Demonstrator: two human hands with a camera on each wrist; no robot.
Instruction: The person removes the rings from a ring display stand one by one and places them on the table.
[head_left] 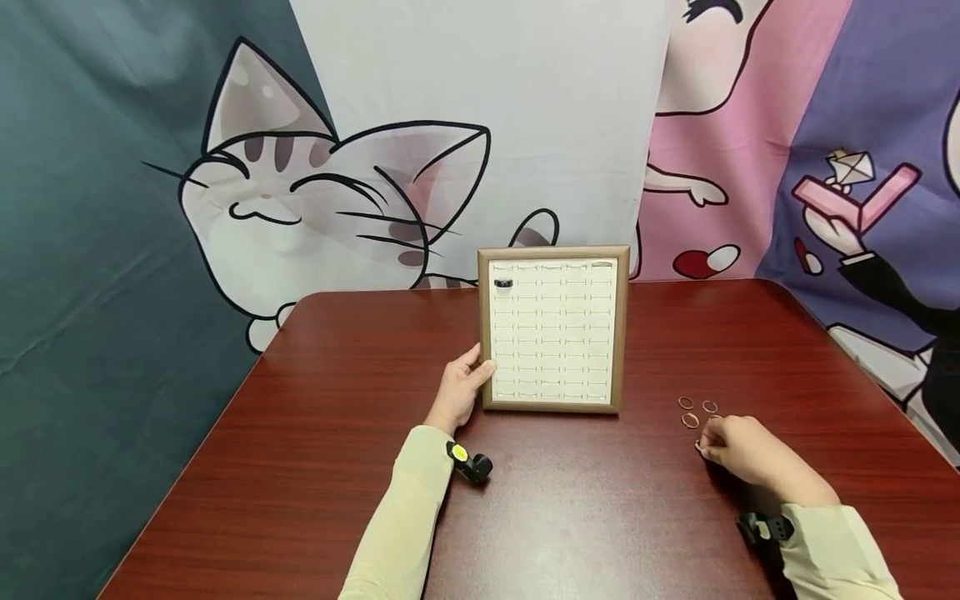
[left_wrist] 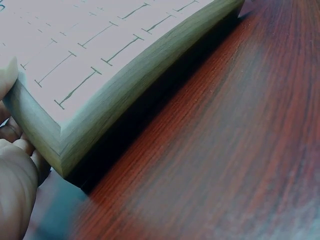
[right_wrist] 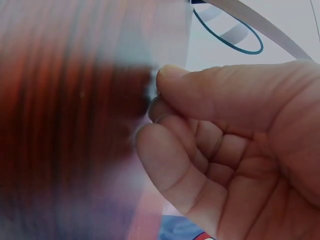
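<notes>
A wood-framed ring display board [head_left: 552,329] with rows of slots in a cream face stands near the middle of the table. My left hand [head_left: 459,389] grips its lower left edge, thumb on the front and fingers behind, as the left wrist view also shows. One dark ring [head_left: 503,283] sits in a slot at the upper left. At the right, my right hand [head_left: 742,450] pinches a small ring [head_left: 698,446] between thumb and fingertips, mostly hidden by them. Just beyond lie several thin rings [head_left: 690,421] on the tabletop.
The reddish-brown wooden table [head_left: 360,358] spreads around both arms. Behind it hangs a cartoon-printed cloth [head_left: 420,67] with a cat at the left. Black wrist cameras [head_left: 472,465] sit on both wrists.
</notes>
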